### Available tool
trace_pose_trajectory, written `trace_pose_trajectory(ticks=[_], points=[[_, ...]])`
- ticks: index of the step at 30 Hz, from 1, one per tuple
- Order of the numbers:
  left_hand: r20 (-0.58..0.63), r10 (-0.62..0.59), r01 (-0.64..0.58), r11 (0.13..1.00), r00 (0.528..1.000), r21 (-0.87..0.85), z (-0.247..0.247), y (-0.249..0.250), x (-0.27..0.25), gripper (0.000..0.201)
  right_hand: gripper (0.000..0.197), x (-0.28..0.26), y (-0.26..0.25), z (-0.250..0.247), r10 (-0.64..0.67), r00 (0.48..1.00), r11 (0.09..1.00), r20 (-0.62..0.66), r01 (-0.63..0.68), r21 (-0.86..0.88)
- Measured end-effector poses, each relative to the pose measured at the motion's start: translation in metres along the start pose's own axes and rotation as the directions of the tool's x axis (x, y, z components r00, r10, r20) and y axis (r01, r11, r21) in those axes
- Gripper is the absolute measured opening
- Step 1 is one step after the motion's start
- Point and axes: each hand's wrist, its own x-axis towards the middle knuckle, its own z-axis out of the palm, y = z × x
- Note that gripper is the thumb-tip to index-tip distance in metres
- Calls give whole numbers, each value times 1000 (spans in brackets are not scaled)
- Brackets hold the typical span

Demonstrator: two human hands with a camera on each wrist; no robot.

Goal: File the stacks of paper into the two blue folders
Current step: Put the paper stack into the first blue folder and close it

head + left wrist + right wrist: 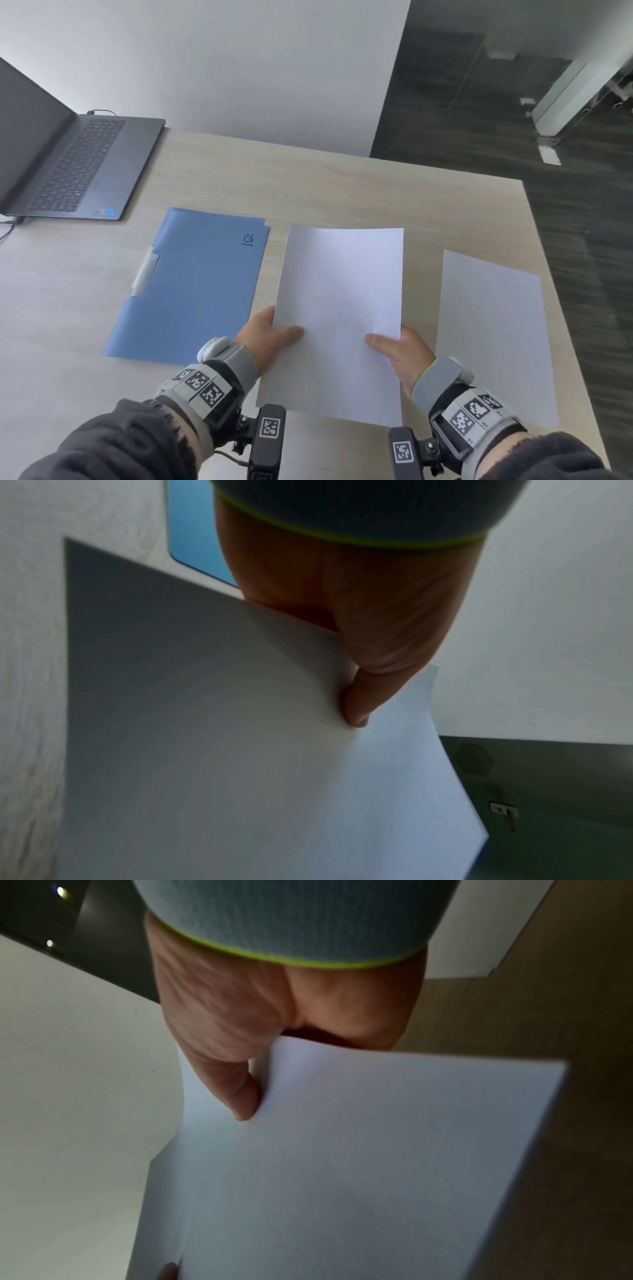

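A stack of white paper (339,308) is lifted off the table, tilted up towards me. My left hand (274,334) pinches its lower left edge, thumb on top and fingers hidden beneath. My right hand (388,346) pinches the lower right edge the same way. The left wrist view shows my left hand (359,685) with its thumb on the sheet (240,750); the right wrist view shows my right hand (240,1091) with its thumb on the sheet (359,1150). A blue folder (191,291) lies shut to the left, a second folder's edge showing under it. Another paper stack (493,335) lies flat at the right.
An open dark laptop (68,161) with a cable sits at the far left of the light wooden table (342,192). The table's right edge runs close beside the flat paper stack, with dark floor (565,240) beyond. A white wall stands behind the table.
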Motion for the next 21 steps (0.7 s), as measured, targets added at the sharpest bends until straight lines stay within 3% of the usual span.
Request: trace_pose_trajectory(ticks=[5, 10, 14, 17, 21], points=[[-39, 0, 3, 998, 999, 71, -23, -18, 3, 28, 15, 6, 5, 23, 21, 999, 999, 24, -21, -30], [-140, 121, -48, 897, 983, 439, -62, -43, 18, 46, 16, 21, 13, 36, 50, 997, 996, -62, -54, -77], [-295, 94, 127, 751, 951, 648, -115, -66, 24, 73, 14, 30, 16, 47, 63, 993, 995, -99, -71, -75], [-421, 33, 283, 692, 906, 664, -151, -83, 25, 93, 14, 33, 17, 58, 67, 992, 996, -107, -73, -52], [-371, -5, 304, 583, 929, 753, -172, -95, 26, 105, 14, 39, 18, 75, 77, 991, 994, -112, -84, -66]])
